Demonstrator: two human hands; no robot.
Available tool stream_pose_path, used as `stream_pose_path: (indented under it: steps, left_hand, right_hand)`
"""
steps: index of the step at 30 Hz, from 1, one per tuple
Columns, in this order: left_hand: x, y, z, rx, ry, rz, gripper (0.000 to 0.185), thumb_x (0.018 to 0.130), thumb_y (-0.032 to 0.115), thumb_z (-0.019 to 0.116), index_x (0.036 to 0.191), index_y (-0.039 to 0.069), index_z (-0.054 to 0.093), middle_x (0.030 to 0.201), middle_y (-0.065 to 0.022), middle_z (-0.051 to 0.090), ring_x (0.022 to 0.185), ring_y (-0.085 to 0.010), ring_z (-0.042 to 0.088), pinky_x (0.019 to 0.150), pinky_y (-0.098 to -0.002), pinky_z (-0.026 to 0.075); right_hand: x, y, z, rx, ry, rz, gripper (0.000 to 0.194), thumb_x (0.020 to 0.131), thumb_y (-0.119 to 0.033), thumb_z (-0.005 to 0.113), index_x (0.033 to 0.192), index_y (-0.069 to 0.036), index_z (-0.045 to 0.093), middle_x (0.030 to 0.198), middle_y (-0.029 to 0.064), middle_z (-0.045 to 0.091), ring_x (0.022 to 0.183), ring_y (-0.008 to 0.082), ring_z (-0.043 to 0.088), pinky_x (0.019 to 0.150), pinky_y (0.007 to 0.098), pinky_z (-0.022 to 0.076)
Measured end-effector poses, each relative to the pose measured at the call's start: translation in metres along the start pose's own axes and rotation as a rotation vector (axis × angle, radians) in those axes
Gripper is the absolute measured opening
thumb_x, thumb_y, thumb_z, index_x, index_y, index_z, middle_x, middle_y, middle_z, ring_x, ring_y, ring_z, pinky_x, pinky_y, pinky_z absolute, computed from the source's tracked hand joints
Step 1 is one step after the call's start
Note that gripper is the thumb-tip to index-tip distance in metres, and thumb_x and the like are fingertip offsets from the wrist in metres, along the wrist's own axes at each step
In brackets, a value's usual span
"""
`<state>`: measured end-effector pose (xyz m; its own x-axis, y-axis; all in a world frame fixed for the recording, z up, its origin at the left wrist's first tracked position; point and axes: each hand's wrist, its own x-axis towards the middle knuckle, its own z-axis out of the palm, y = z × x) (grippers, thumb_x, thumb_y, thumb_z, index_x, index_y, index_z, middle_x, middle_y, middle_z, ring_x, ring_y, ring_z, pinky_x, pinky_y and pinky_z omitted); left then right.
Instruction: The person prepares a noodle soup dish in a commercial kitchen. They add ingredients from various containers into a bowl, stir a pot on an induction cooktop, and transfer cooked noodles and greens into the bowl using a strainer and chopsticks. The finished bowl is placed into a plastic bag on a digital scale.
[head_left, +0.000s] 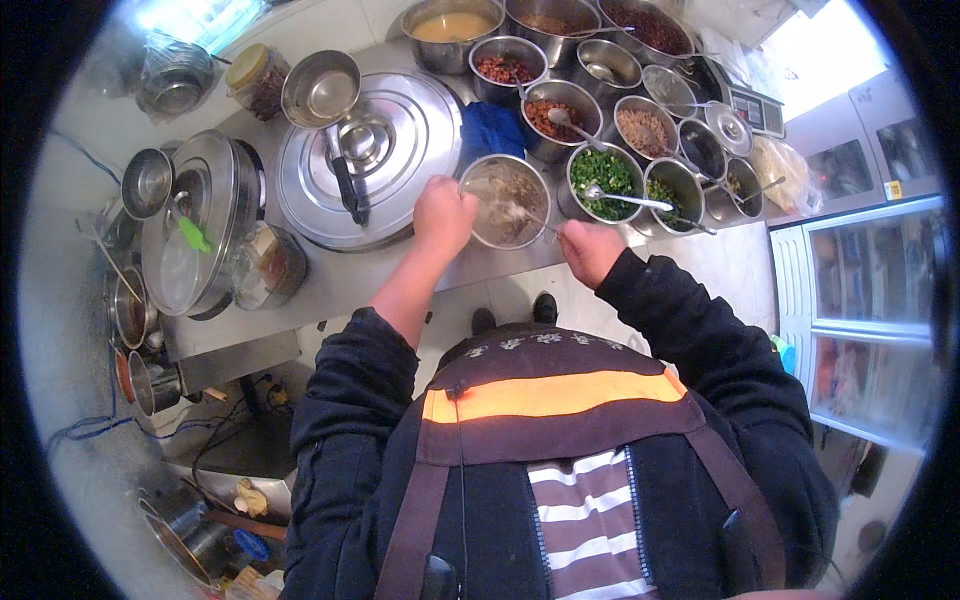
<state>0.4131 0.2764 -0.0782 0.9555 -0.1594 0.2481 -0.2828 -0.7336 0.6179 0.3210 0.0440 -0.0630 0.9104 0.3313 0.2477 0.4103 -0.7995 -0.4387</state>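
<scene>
A round steel pot (504, 238) stands near the front edge of the counter, with a cloudy brownish mixture (510, 196) inside. My left hand (448, 214) is closed on the pot's left rim. The fingers of my right hand (590, 247) are wrapped around the thin handle of a metal utensil (538, 220) that slants down into the mixture. Its working end is blurred, so I cannot tell whether it is a spoon or a whisk. Just right of the pot is a steel container of chopped green onion (600, 171) with a spoon (626, 197) resting across it.
A large steel lid (412, 150) lies left of the pot, with a black-handled ladle (322, 90) on it. Behind are a blue cloth (491, 131), a container of orange diced food (551, 116) and a pot of yellowish liquid (452, 28). A digital scale (756, 112) stands back right.
</scene>
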Motion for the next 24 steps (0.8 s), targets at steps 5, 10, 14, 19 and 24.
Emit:
stream_pose_path:
  steps: [5, 10, 14, 19, 24]
  left_hand:
    - [0.004, 0.006, -0.004, 0.042, -0.054, 0.018, 0.019, 0.074, 0.014, 0.054, 0.075, -0.004, 0.059, 0.088, -0.0213, 0.058, 0.083, -0.0378, 0.057, 0.075, -0.0443, 0.047]
    - [0.002, 0.007, -0.001, 0.001, -0.016, 0.033, 0.020, 0.073, 0.014, 0.054, 0.075, -0.005, 0.059, 0.089, -0.0217, 0.059, 0.083, -0.0373, 0.058, 0.076, -0.0432, 0.046]
    - [0.001, 0.013, -0.001, 0.002, -0.041, 0.056, 0.020, 0.073, 0.013, 0.054, 0.076, -0.005, 0.060, 0.092, -0.0210, 0.060, 0.083, -0.0361, 0.058, 0.076, -0.0422, 0.047]
    - [0.000, 0.014, -0.004, 0.045, -0.038, 0.074, 0.021, 0.073, 0.014, 0.055, 0.082, -0.003, 0.063, 0.098, -0.0174, 0.060, 0.084, -0.0343, 0.060, 0.077, -0.0415, 0.049]
    - [-0.001, 0.010, -0.005, 0.058, 0.017, 0.081, 0.019, 0.073, 0.013, 0.055, 0.081, -0.003, 0.063, 0.099, -0.0165, 0.061, 0.084, -0.0344, 0.060, 0.077, -0.0409, 0.049]
  right_hand:
    - [-0.001, 0.010, 0.001, -0.075, -0.065, -0.024, 0.008, 0.082, -0.012, 0.051, 0.081, -0.006, 0.046, 0.067, 0.0163, 0.055, 0.063, 0.0385, 0.056, 0.053, 0.0460, 0.0439]
    - [0.006, 0.001, -0.010, -0.154, -0.185, 0.001, 0.006, 0.082, -0.013, 0.048, 0.082, -0.007, 0.048, 0.069, 0.0165, 0.057, 0.064, 0.0370, 0.058, 0.054, 0.0455, 0.0457]
    - [0.052, -0.012, -0.016, -0.281, -0.155, -0.010, 0.009, 0.082, -0.014, 0.046, 0.083, -0.007, 0.050, 0.068, 0.0153, 0.060, 0.066, 0.0358, 0.061, 0.054, 0.0448, 0.0480]
    - [0.055, -0.027, -0.016, -0.354, -0.490, 0.127, 0.014, 0.085, -0.014, 0.044, 0.089, -0.005, 0.054, 0.078, 0.0195, 0.064, 0.075, 0.0367, 0.064, 0.060, 0.0464, 0.0499]
    - [0.046, -0.026, -0.024, -0.165, -0.359, 0.076, 0.011, 0.077, -0.014, 0.053, 0.083, -0.005, 0.053, 0.064, 0.0191, 0.058, 0.064, 0.0386, 0.059, 0.056, 0.0468, 0.0475]
